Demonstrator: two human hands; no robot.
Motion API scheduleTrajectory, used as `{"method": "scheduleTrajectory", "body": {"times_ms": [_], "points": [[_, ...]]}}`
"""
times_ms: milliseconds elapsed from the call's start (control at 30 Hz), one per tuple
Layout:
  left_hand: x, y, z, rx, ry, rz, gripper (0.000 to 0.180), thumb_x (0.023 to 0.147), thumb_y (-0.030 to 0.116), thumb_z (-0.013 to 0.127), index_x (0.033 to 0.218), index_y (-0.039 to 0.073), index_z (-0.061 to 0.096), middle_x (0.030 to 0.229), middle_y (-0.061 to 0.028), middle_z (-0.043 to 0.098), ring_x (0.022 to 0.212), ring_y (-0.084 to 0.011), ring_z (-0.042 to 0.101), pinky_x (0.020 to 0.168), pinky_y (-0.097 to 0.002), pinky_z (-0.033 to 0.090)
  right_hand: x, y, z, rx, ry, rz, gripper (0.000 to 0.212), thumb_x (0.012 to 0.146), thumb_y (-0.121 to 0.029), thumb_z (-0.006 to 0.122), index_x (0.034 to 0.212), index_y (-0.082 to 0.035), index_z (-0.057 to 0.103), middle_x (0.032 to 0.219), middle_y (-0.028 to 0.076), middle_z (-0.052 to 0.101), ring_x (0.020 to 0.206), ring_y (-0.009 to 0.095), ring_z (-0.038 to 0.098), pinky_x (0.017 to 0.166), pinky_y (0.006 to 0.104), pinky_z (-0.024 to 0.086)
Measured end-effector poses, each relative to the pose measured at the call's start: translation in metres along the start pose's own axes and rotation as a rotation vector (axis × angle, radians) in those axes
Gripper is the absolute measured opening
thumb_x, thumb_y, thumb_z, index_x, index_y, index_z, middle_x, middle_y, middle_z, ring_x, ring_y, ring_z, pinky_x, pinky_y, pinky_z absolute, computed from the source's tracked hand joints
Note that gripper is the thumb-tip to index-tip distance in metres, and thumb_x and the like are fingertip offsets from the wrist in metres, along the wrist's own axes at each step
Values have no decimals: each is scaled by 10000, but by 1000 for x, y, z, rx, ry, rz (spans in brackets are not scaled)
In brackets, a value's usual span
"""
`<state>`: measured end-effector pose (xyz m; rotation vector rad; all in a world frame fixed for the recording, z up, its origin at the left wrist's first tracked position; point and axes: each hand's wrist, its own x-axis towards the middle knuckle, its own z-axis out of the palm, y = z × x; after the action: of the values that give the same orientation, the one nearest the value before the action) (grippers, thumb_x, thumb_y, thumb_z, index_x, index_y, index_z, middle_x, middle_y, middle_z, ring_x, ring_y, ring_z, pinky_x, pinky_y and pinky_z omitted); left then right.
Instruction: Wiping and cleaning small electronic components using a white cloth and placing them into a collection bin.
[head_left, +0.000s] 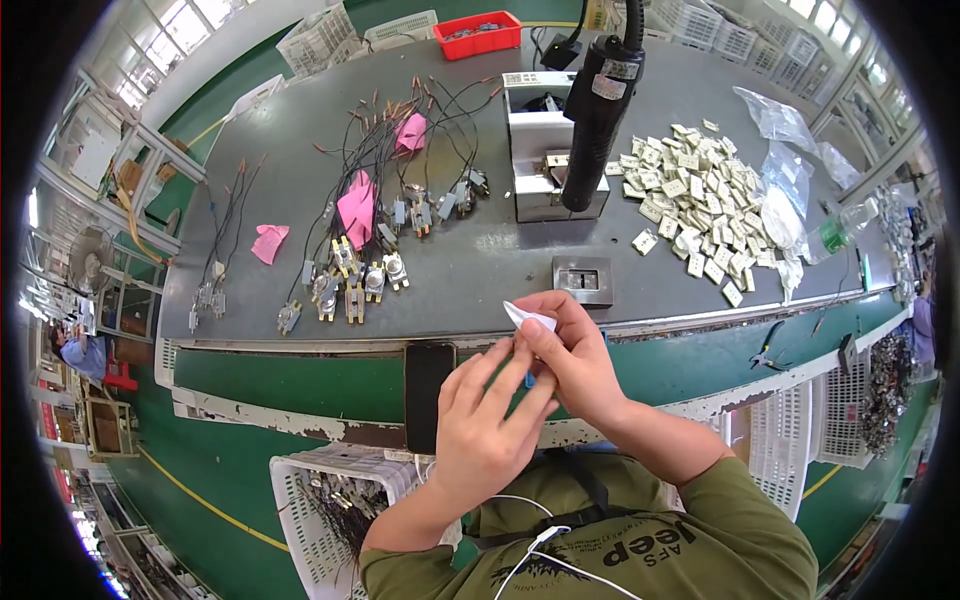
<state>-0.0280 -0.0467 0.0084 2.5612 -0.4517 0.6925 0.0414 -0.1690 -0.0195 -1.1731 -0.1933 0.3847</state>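
Where hands (530, 385) pinch: thin white slip (527, 317)

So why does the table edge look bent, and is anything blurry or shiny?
Head view: the fisheye lens bows the grey table edge and blackens the corners; daylight glares off the tabletop by the metal block; both hands, left hand and right hand, look sharp.

The person wears an olive-green long-sleeved top, its sleeves pushed up the forearms, with black lettering across the chest. A thin white earphone cable (540, 545) runs over the front, beside a black strap (597, 495). Both hands are bare.
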Motion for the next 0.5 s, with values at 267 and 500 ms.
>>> {"method": "scheduleTrajectory", "body": {"times_ms": [267,500], "points": [[-19,-26,13,-1040,202,-561,263,912,111,598,1142,2,527,949,-60,580,868,-115,546,788,-254,449,0,-16,-11,182,-203,233,138,949,-154,526,1067,-103,477,728,28,551,466,39,339,413,190,240],[-16,-42,25,-1248,78,-676,151,914,98,609,1036,17,574,923,-19,621,821,-61,569,736,-210,455,-10,-21,-7,-106,-293,242,204,919,-163,590,1090,-73,522,801,36,611,512,27,428,443,184,313]]}}
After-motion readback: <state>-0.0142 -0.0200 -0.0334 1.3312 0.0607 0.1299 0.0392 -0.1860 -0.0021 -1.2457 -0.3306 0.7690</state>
